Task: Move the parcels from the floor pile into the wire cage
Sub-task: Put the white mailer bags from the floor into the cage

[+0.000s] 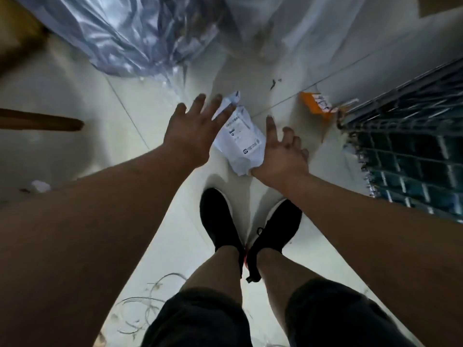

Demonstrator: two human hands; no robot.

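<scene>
Left hand (193, 139): fingers spread wide and straight, holding nothing, its fingertips over the top edge of the parcel.
Right hand (283, 154): forefinger straight, the others loosely bent, holding nothing; its heel overlaps the parcel's near corner, contact unclear.
White parcel (240, 139): lies on the floor (75, 101) between the two hands, a crumpled plastic mailer with a printed label facing up.
Handling: probably light, soft and slippery; it should sag if lifted by a corner, so pinch the crumpled far end or scoop under both sides.
Orange parcel (313, 103): beyond the right hand, against the cage corner.
Wire cage (413, 151): to the outside of the right hand, near.
Obstacles: plastic sheeting (140, 33) beyond the left hand; shoes (220, 216) just behind the parcel; loose cords (140, 304) on the floor behind, a likely trip risk.
</scene>
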